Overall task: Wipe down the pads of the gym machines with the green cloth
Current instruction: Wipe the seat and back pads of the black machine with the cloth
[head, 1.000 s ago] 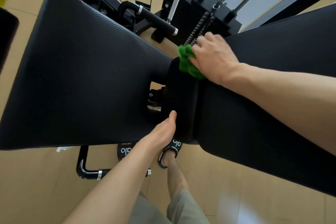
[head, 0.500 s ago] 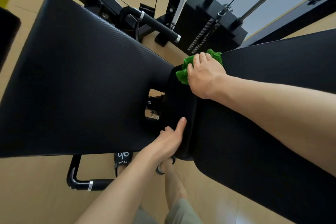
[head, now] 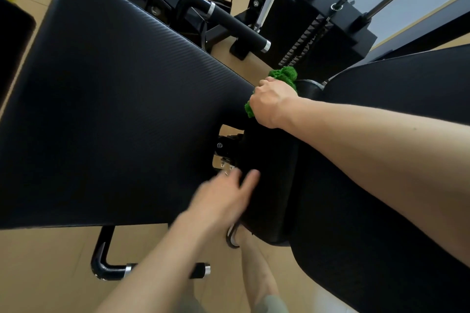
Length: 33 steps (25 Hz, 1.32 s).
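Note:
A long black ribbed back pad fills the left of the view. A second black seat pad fills the right, with a small black middle pad between them. My right hand grips the bunched green cloth and presses it down at the far end of the middle pad, by the gap between the pads. The cloth shows above and left of my knuckles. My left hand is blurred, fingers straight, at the near edge of the middle pad.
A black weight stack with steel guide rods stands behind the pads. A black handle bar juts out beyond the back pad. A lower black handle sits near the tan floor. My legs and a sandal are below the pads.
My right hand has slid the cloth left and nearer, off the seat pad's edge onto the middle pad. My left hand has lifted and moved left, fingers straightening.

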Each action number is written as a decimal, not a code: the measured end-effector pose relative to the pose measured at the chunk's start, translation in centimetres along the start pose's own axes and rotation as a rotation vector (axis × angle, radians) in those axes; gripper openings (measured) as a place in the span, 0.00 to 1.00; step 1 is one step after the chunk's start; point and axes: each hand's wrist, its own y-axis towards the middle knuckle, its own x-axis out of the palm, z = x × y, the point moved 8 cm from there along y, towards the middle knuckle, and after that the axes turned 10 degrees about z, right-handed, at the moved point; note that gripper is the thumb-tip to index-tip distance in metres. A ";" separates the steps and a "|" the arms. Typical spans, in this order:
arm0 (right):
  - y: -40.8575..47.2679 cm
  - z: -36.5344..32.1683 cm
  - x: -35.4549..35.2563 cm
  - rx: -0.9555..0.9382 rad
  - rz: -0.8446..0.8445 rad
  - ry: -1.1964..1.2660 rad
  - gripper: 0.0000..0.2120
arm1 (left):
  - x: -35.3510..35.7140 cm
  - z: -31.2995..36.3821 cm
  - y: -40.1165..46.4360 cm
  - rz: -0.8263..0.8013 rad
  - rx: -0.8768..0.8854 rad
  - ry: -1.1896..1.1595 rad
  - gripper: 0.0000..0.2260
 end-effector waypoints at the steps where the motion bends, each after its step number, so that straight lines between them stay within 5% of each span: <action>1: -0.2 -0.2 0.0 -0.002 0.012 -0.001 0.13 | -2.2 -1.5 1.5 0.142 0.066 0.153 0.32; 4: -3.0 -3.3 0.7 -0.055 0.038 0.021 0.17 | -8.3 -5.5 4.9 0.389 0.221 0.612 0.31; 8: -8.3 -9.2 1.7 -0.184 -0.037 0.074 0.22 | -14.2 -8.0 8.2 0.485 0.349 0.989 0.30; 13: -4.9 -5.5 1.5 -0.165 0.036 0.216 0.23 | -12.8 -8.3 8.1 0.694 0.232 0.867 0.28; 20: 1.8 0.5 1.3 0.215 0.016 -0.144 0.23 | -12.6 -7.9 8.1 0.784 0.236 0.856 0.28; 28: -4.6 -15.3 3.6 0.000 -0.039 -0.147 0.22 | -12.7 -7.8 8.1 0.868 0.297 0.840 0.27; 33: -8.0 -20.3 5.3 -0.150 -0.147 0.175 0.15 | -12.9 -8.0 7.8 0.894 0.318 0.802 0.26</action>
